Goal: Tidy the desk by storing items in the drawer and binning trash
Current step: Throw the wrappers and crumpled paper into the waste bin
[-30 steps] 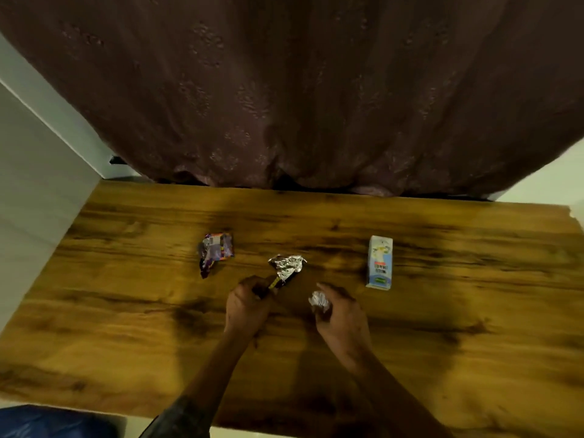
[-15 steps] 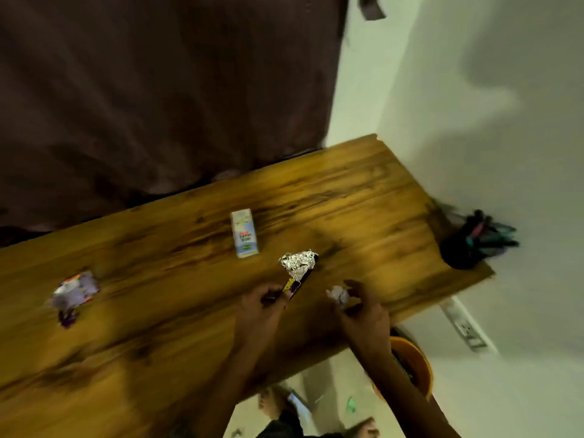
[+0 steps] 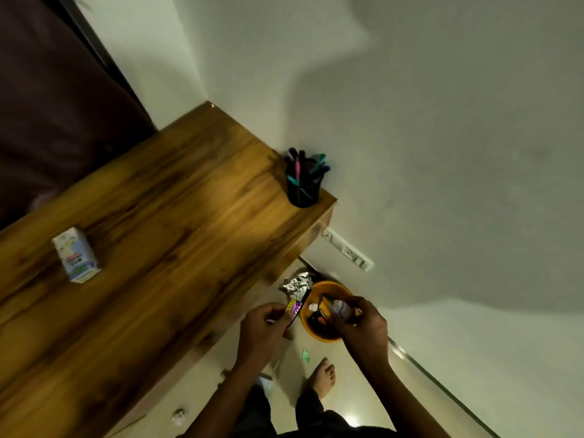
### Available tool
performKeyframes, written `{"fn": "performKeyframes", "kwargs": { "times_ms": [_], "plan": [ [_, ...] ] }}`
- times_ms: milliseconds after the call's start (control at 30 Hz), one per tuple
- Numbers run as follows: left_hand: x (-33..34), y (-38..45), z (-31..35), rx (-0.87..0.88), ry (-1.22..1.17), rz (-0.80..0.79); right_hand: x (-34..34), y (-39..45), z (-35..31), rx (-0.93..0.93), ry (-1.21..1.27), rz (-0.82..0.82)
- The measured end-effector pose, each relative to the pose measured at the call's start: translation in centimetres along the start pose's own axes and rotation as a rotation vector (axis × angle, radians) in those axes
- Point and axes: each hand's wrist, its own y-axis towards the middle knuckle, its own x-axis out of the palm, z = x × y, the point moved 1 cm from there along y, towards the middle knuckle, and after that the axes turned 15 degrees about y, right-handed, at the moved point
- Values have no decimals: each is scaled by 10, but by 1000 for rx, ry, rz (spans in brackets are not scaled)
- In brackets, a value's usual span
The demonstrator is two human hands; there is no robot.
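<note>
Foil wrapper (image 3: 296,284), left hand (image 3: 264,330) — carton (image 3: 76,255) label unreadable

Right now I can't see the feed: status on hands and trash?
Left hand grips foil wrapper, beside the bin. Right hand holds crumpled wad over orange bin. Nothing blocking the drop. Small carton on desk.

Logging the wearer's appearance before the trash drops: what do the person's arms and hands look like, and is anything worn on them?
Both forearms are bare up to the frame's lower edge; no sleeve, glove or watch shows. The left hand carries nothing worn that I can make out. The right hand shows a small pale glint at one finger, possibly a ring, too blurred to confirm. Dark clothing covers the legs below.
</note>
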Motion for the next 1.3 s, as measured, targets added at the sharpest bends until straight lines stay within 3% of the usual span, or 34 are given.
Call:
{"fn": "performKeyframes", "kwargs": {
  "times_ms": [500,867,1300],
  "plan": [
    [117,39,-7,-422,-8,-134,-28,25,101,243,5,-29],
    [169,88,-43,-562,64,-213,-9,54,147,321,-4,-104],
    [250,185,-109,-646,3,-264,46,115,253,377,-48,-57]
  ]
}}
